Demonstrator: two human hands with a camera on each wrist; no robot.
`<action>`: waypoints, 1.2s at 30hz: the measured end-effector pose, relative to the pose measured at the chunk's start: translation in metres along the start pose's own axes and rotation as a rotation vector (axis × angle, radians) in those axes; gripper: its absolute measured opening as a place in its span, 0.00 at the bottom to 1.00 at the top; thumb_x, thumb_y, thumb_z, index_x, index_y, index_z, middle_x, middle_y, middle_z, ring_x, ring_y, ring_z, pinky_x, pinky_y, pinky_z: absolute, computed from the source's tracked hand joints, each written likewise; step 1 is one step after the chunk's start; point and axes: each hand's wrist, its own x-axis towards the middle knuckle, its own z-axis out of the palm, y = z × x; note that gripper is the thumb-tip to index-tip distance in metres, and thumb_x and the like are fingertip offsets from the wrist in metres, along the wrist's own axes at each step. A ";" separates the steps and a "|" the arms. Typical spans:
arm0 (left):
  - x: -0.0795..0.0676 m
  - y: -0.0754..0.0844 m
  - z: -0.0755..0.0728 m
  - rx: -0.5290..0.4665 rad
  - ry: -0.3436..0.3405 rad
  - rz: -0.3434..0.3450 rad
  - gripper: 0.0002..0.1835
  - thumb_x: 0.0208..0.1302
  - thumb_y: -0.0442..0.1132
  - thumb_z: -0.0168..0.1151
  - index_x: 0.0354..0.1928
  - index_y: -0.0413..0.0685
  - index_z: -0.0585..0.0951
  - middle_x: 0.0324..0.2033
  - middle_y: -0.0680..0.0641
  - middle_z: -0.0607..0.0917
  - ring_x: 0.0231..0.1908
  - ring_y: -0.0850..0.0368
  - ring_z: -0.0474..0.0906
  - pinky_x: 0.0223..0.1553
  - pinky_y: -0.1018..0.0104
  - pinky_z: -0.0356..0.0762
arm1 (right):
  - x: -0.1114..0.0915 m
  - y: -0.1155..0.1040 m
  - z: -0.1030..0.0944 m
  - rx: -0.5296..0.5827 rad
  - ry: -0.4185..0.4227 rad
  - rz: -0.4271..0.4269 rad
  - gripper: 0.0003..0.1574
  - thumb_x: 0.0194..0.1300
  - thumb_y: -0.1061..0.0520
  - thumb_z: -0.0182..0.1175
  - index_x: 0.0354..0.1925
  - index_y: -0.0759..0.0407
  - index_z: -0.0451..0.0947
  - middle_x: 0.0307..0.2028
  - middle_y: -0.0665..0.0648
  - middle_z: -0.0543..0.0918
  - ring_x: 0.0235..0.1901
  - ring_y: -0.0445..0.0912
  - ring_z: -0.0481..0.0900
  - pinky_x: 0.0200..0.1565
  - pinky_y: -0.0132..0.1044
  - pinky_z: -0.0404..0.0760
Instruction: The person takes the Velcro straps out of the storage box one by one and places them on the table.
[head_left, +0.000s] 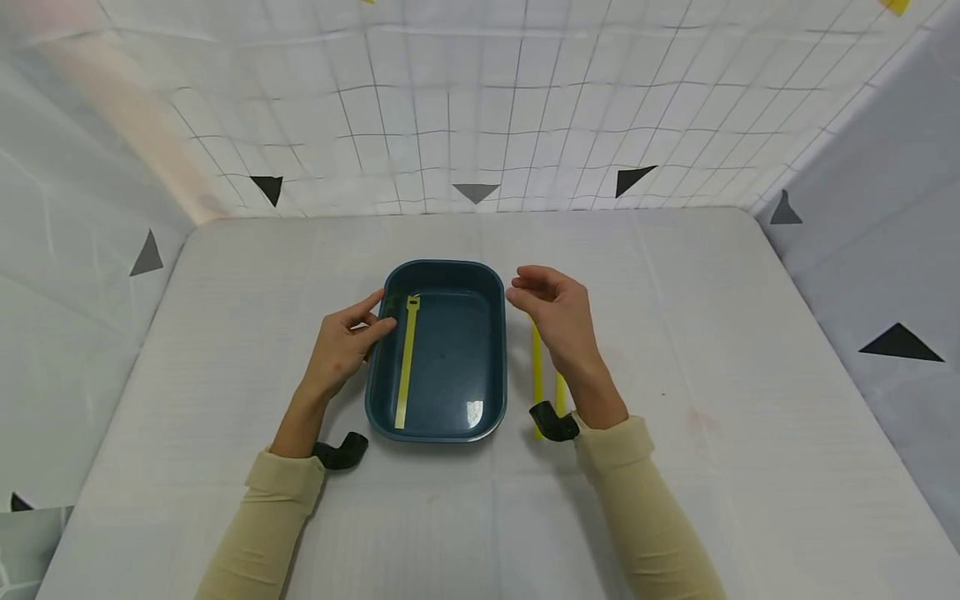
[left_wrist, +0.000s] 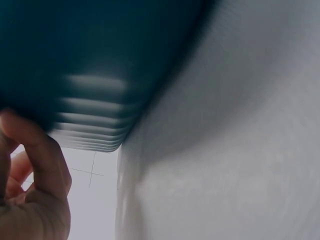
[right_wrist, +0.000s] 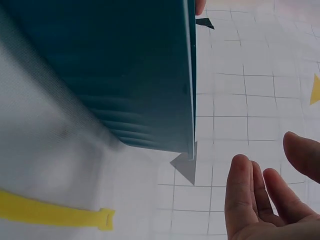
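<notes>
A dark teal rectangular tray (head_left: 450, 433) lies on the white table. My left hand (head_left: 343, 348) grips its left rim, thumb over the inside and fingers outside; in the left wrist view, fingers (left_wrist: 47, 167) curl at the tray's edge. Inside the tray, along its left side, lies a yellow cable strap (head_left: 407, 362) with a slotted head. Just beyond the right rim, my right hand (head_left: 558, 312) hovers with nothing between thumb and fingers. Two more yellow straps (head_left: 537, 367) lie under that hand and wrist, partly hidden; one strap's head (right_wrist: 106, 219) shows in the right wrist view.
Black wrist mounts (head_left: 343, 451) sit at both wrists. Behind the white table (head_left: 720, 500) stands a grid-patterned white backdrop (head_left: 480, 125) with dark triangles, and pale sheets close off the left and right sides.
</notes>
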 end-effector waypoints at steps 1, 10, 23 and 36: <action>0.000 0.000 0.000 0.000 0.003 -0.001 0.30 0.68 0.40 0.65 0.71 0.48 0.70 0.33 0.41 0.78 0.17 0.62 0.68 0.18 0.67 0.70 | 0.000 0.000 0.001 0.001 -0.001 -0.002 0.21 0.65 0.64 0.64 0.56 0.68 0.77 0.48 0.67 0.81 0.45 0.51 0.79 0.49 0.38 0.78; 0.000 0.001 -0.001 0.006 0.001 -0.007 0.31 0.68 0.42 0.65 0.71 0.49 0.69 0.35 0.33 0.78 0.16 0.62 0.68 0.17 0.68 0.70 | 0.001 -0.006 0.008 0.001 -0.017 0.008 0.22 0.65 0.64 0.64 0.56 0.67 0.77 0.47 0.62 0.81 0.44 0.51 0.79 0.49 0.40 0.78; 0.000 0.000 0.000 0.029 0.004 0.003 0.31 0.68 0.42 0.65 0.71 0.48 0.69 0.33 0.32 0.78 0.15 0.61 0.68 0.16 0.67 0.70 | 0.005 -0.009 0.019 0.020 -0.035 -0.020 0.20 0.64 0.65 0.64 0.55 0.67 0.78 0.46 0.63 0.81 0.44 0.51 0.79 0.49 0.41 0.77; -0.006 0.023 0.001 0.005 -0.021 -0.028 0.30 0.69 0.35 0.62 0.71 0.40 0.67 0.35 0.26 0.76 0.15 0.62 0.67 0.17 0.68 0.69 | 0.008 -0.015 0.035 0.046 -0.076 -0.043 0.20 0.64 0.66 0.64 0.54 0.69 0.78 0.47 0.64 0.81 0.44 0.50 0.78 0.48 0.39 0.77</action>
